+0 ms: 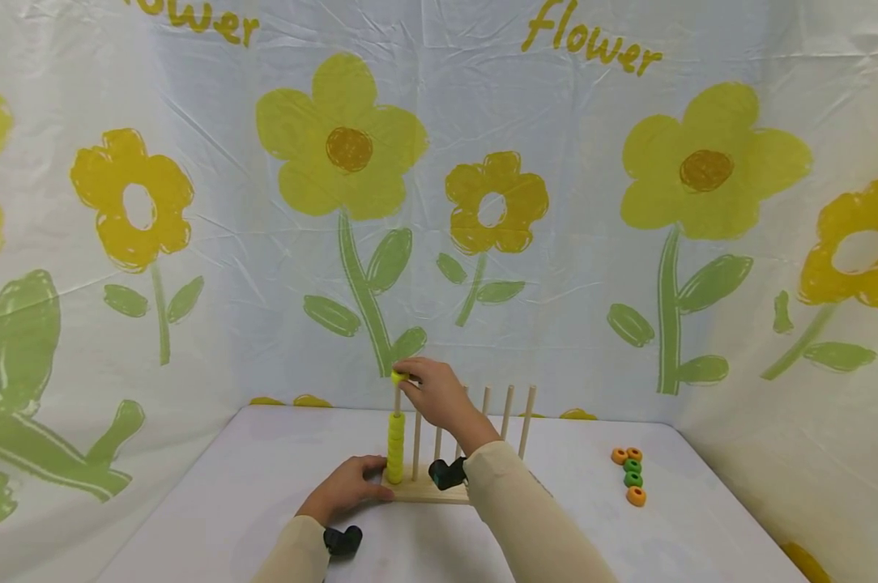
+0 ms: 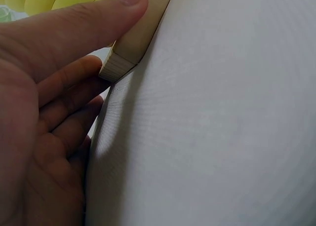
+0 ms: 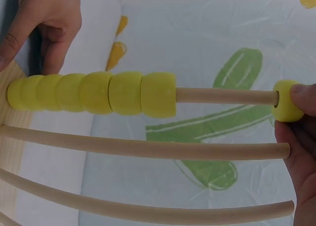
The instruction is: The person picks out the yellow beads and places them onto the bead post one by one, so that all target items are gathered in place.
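Observation:
At the top of the leftmost rod (image 3: 227,95), my right hand (image 1: 442,398) pinches a yellow bead (image 3: 285,106) between thumb and fingers. The rod's tip sits in the bead's hole. Lower on that rod is a stack of several yellow beads (image 1: 395,449), with bare wood between stack and held bead. My left hand (image 1: 346,487) grips the left end of the wooden base (image 1: 426,491). Its thumb (image 2: 106,18) lies along the front edge, and the other fingers are around the end. The right forearm hides part of the rack.
Several bare rods (image 1: 416,445) stand on the base to the right of the stacked one. Farther right on the white table (image 1: 556,465) lie orange beads (image 1: 636,495) and green beads (image 1: 632,479). A flower-print cloth (image 1: 585,243) hangs behind the table.

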`<state>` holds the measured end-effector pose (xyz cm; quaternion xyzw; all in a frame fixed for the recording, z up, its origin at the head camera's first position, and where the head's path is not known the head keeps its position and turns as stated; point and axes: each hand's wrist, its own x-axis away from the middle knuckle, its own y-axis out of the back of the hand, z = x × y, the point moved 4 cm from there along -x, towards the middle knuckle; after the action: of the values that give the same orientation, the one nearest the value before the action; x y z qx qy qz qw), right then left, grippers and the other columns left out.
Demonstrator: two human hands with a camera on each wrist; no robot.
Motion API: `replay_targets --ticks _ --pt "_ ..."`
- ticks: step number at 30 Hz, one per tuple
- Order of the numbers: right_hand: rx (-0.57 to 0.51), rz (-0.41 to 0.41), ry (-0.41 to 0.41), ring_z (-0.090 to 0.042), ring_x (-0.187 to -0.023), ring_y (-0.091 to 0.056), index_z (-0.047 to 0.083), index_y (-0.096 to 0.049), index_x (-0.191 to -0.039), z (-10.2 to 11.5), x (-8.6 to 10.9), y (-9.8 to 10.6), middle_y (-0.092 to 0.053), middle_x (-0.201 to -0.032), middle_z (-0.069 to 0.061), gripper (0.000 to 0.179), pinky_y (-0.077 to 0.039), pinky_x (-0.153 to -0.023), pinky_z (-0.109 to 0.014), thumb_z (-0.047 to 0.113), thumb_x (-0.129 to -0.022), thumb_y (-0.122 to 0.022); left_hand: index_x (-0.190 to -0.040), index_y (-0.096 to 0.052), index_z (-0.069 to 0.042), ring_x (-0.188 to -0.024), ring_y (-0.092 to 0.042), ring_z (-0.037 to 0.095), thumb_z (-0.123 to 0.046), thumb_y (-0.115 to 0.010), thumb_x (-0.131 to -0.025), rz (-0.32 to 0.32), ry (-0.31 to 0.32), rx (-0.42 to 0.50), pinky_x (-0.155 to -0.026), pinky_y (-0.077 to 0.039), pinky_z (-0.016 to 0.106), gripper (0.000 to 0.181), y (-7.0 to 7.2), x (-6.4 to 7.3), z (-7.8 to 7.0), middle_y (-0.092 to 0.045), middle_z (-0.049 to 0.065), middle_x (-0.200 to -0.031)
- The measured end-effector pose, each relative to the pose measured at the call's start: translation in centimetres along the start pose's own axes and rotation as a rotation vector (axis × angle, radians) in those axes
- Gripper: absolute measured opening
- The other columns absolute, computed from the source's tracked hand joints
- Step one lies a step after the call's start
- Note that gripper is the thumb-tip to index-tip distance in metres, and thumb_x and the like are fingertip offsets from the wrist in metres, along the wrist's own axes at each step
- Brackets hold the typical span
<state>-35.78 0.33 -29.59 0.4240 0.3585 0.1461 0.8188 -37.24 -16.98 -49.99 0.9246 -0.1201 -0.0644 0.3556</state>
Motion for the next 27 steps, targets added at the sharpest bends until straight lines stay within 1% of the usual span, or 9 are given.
replay_targets --ticks 5,11,14,19,24,27 --pt "0.054 0.018 0.028 -0.020 -0.117 -0.063 0.012 -0.064 -0.128 0.1 0.0 -0.1 -0.061 -0.134 -0.003 0.031 -0.054 -0.095 -0.033 0.017 -0.097 -0.059 -0.131 -0.060 -0.008 -0.135 -0.043 0.042 -0.041 -0.084 -0.071 0.000 0.013 -0.003 -0.110 -0.032 0.063 0.072 0.0 0.1 -0.1 -0.055 0.016 -0.140" --pt "0.093 0.024 0.029 -0.022 -0.115 -0.064 0.012 -0.066 -0.125 0.0 0.0 -0.3 -0.060 -0.135 -0.003 0.029 -0.055 -0.094 -0.035 0.018 -0.097 -0.059 -0.132 -0.060 -0.008 -0.135 -0.043 0.041 -0.041 -0.083 -0.072 0.005 0.000 0.008 -0.109 -0.033 0.063 0.072 -0.1 -0.1 0.1 -0.056 0.015 -0.139" --pt "0.099 0.020 0.035 -0.022 -0.115 -0.064 0.012 -0.066 -0.124 0.1 0.1 -0.2 -0.061 -0.134 -0.004 0.029 -0.055 -0.094 -0.036 0.017 -0.097 -0.059 -0.132 -0.060 -0.008 -0.134 -0.044 0.041 -0.041 -0.083 -0.072 0.005 0.003 0.013 -0.110 -0.033 0.063 0.072 -0.1 -0.1 0.1 -0.056 0.015 -0.139" --pt "0.117 0.002 0.076 -0.022 -0.116 -0.063 0.012 -0.066 -0.123 0.1 0.4 0.1 -0.062 -0.132 -0.004 0.028 -0.054 -0.095 -0.036 0.016 -0.096 -0.060 -0.132 -0.060 -0.007 -0.135 -0.044 0.040 -0.038 -0.083 -0.073 0.001 -0.003 0.018 -0.110 -0.033 0.062 0.070 -0.1 0.0 -0.1 -0.056 0.015 -0.139" --pt "0.107 -0.012 0.103 -0.024 -0.117 -0.062 0.011 -0.066 -0.123 -0.1 1.1 0.7 -0.063 -0.131 -0.006 0.028 -0.054 -0.095 -0.039 0.012 -0.096 -0.059 -0.131 -0.060 -0.006 -0.135 -0.043 0.042 -0.037 -0.083 -0.072 -0.007 -0.016 0.022 -0.110 -0.032 0.062 0.071 0.0 0.0 -0.2 -0.056 0.016 -0.138" --pt "0.099 -0.021 0.116 -0.024 -0.116 -0.062 0.009 -0.066 -0.123 -0.5 1.7 1.1 -0.063 -0.130 -0.007 0.028 -0.053 -0.096 -0.039 0.012 -0.096 -0.059 -0.132 -0.060 -0.007 -0.135 -0.042 0.041 -0.039 -0.084 -0.072 -0.011 -0.008 0.021 -0.110 -0.032 0.062 0.072 0.0 -0.1 0.1 -0.056 0.015 -0.138"
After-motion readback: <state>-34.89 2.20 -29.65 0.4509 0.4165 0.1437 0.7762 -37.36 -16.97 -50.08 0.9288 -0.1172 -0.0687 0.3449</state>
